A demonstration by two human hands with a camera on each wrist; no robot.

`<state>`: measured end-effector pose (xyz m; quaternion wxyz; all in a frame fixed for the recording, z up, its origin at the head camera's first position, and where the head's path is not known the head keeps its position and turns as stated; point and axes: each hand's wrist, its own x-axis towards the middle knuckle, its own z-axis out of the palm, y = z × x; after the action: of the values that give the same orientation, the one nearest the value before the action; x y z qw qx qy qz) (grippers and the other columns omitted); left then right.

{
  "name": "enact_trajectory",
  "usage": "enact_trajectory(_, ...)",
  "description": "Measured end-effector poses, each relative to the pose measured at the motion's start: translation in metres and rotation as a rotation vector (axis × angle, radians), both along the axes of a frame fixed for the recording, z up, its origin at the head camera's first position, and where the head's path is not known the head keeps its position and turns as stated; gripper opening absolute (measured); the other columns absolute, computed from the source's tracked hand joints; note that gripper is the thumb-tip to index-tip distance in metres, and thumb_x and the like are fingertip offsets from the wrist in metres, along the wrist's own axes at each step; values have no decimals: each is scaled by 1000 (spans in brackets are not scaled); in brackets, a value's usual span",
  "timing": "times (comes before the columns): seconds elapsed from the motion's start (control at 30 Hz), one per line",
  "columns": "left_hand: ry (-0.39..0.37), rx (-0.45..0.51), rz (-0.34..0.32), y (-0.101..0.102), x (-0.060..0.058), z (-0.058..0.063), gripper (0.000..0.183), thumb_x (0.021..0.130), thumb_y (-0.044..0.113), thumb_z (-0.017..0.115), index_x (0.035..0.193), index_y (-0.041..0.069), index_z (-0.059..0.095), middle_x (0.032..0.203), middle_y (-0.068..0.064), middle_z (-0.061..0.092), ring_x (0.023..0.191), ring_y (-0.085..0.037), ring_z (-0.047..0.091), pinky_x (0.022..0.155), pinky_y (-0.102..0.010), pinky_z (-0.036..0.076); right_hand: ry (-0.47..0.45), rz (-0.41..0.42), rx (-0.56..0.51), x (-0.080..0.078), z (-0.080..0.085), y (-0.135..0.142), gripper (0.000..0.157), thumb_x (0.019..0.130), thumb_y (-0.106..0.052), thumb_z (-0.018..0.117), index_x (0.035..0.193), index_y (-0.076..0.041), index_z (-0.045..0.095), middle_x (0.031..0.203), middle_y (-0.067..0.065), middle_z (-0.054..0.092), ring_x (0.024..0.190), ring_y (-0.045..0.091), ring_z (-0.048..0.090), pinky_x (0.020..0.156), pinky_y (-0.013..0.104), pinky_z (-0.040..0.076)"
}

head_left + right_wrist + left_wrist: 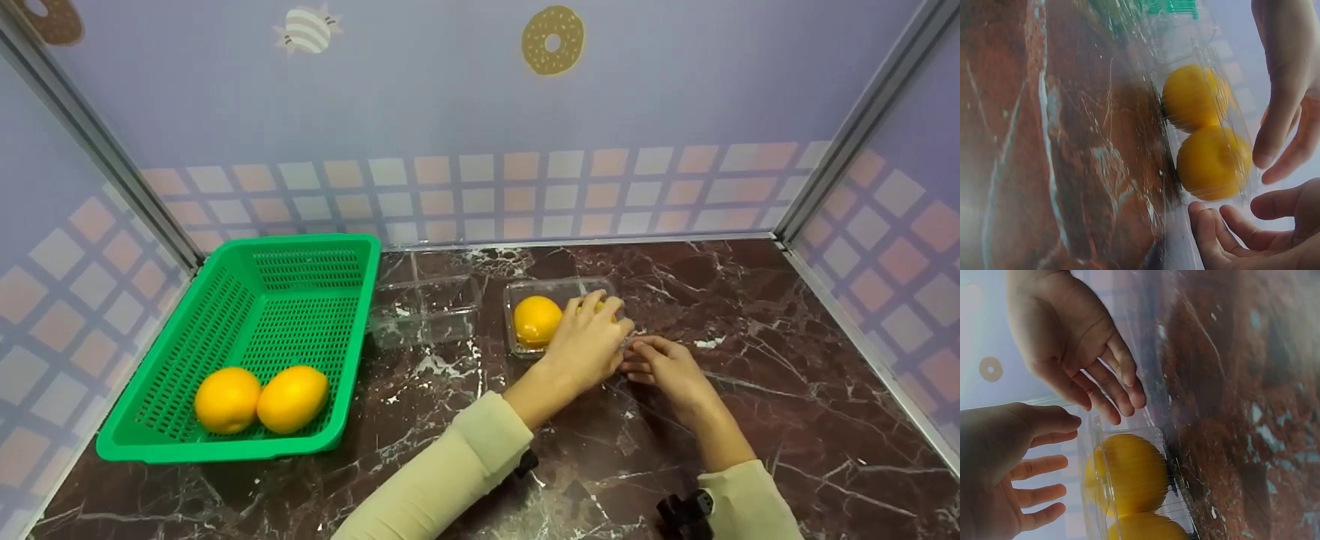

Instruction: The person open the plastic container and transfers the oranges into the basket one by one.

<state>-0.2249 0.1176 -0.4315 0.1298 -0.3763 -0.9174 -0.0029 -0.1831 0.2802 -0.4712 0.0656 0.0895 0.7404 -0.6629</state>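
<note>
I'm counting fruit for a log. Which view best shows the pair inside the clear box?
The right wrist view: both fruits show side by side through the clear box, unblocked by either hand. The head view shows one plainly, the other mostly behind the left hand; the left wrist view cuts one off at its bottom edge.

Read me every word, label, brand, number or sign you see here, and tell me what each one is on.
None: no readable text shows in any view.
The clear plastic clamshell box, round yellow-orange fruits and green perforated plastic basket show no lettering.
The pale purple printed wall shows only pictures and checks.
Any marking on the small black device is too small to read.
</note>
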Motion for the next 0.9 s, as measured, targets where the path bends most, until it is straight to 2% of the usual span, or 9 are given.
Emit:
enact_trajectory(0.17,26,-69,15,10,-1,-3,31,100,37,70,129,30,75,150,1,58,145,-28,49,113,-40,45,-26,-2,-48,1,-1,0,38,114,-15,45,140,13,50,106,-1,69,92,6,70,86,24,60)
enact_trajectory(0.27,24,-70,27,12,-1,-6,29,101,35,68,129,31,75,149,1,58,145,-30,50,113,-41,44,-25,-4,-69,2,-2,-2,35,113,-12,46,139,12,52,104,-2,70,91,7,71,84,24,59)
enact_trajectory(0.4,44,-51,43,13,-1,-8,25,100,34,70,124,31,77,141,3,62,136,-27,56,114,-42,42,-25,-14,-119,2,-4,-5,32,112,-11,49,137,9,54,101,-4,72,91,6,71,83,24,59)
enact_trajectory(0.67,68,-57,56,17,-1,-7,24,96,32,74,120,32,77,131,5,65,128,-23,60,116,-41,37,-14,-87,-250,1,-10,-8,17,112,-9,47,121,-3,61,97,-6,72,91,7,70,86,26,58)
enact_trajectory(0.9,105,-60,99,21,1,-11,22,99,30,70,119,34,79,125,8,67,120,-20,62,114,-41,38,-9,-142,-257,-1,-13,-14,23,112,-9,45,110,-8,67,92,-5,72,85,8,69,81,27,58)
